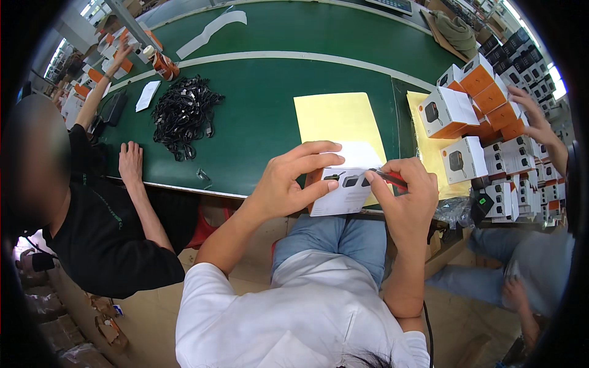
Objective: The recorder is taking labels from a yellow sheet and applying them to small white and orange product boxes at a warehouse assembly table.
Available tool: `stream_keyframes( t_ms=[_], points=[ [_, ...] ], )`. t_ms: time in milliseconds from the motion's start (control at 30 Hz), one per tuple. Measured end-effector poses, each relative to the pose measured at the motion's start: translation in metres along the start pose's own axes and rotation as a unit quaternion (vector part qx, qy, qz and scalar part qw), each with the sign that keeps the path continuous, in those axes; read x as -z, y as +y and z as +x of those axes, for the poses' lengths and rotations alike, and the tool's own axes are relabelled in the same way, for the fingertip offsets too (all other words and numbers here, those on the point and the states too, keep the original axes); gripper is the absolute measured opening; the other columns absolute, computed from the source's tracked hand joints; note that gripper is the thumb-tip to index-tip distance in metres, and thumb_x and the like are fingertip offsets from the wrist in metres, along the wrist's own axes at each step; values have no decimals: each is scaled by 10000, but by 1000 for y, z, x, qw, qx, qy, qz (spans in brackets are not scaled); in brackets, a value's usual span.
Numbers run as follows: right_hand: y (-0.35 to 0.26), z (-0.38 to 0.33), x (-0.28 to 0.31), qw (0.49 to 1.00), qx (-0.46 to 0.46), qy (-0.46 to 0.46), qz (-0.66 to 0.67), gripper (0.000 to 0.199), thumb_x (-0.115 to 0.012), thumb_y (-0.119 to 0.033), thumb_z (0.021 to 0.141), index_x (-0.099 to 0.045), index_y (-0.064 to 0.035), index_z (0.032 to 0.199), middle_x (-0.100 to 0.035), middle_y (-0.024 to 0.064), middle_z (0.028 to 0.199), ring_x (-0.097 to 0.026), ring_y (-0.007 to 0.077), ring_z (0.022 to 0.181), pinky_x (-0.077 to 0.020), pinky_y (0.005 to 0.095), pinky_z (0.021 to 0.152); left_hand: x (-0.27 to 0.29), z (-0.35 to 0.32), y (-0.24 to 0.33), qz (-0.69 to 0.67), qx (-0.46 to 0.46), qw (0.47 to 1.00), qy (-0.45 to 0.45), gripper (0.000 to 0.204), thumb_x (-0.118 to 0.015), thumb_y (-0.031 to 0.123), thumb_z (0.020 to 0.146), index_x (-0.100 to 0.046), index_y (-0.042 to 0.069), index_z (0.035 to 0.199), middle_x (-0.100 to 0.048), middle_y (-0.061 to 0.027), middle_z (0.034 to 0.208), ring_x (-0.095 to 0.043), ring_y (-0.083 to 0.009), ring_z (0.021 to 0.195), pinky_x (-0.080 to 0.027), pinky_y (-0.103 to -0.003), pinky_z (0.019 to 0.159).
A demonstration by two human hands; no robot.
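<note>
My left hand (299, 178) grips a small white carton (343, 197) with an orange side and black device pictures. Its fingers lie over the top and the thumb presses the front face. In my right hand (407, 195) is a slim red-and-black tool (391, 178), pinched between thumb and fingers. The tool's tip is at the carton's upper right edge; its exact kind is partly hidden by the fingers. Beneath the carton, a yellow sheet (342, 116) lies on the green table (257, 116) near the front edge.
Black cables (184, 113) lie heaped at left, beside a bottle (161, 63) and a white paper (147, 95). Cartons (451, 113) stand stacked at right on yellow sheets. A co-worker in black (104, 214) sits left; another person's hand (534, 116) touches the right-hand stack.
</note>
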State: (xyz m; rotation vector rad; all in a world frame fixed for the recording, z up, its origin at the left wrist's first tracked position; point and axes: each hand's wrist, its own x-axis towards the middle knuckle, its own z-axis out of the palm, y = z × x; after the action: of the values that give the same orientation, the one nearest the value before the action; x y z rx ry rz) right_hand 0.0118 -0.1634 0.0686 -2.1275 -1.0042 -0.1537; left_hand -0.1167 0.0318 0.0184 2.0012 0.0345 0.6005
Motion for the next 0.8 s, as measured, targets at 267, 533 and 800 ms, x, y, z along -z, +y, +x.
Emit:
stream_keyframes(
  t_ms=[267,533,800],
  points=[
    [-5,-4,-4,986,76,25,-148,260,-833,-306,801,-695,-116,913,-638,21,884,-597,213,827,-375,395,782,0,-6,2,4,6,1000,-3,351,-801,115,840,-744,41,1179,-690,-164,1332,-669,-305,1200,-531,-400,1001],
    [-7,5,2,967,85,-8,-240,362,-843,-380,773,-664,-96,906,-589,48,884,-573,233,836,-367,410,787,0,-12,-2,14,-9,1000,11,342,-810,178,851,-752,81,1174,-702,-137,1310,-724,-230,934,-572,-346,864],
    [-5,-1,-5,987,154,-22,40,156,-861,-106,766,-784,-115,902,-586,15,763,-523,210,740,-381,353,741,1,-21,-4,-49,8,999,18,373,-806,80,841,-737,31,1204,-672,-157,1358,-673,-229,1115,-552,-330,870]
  ],
)
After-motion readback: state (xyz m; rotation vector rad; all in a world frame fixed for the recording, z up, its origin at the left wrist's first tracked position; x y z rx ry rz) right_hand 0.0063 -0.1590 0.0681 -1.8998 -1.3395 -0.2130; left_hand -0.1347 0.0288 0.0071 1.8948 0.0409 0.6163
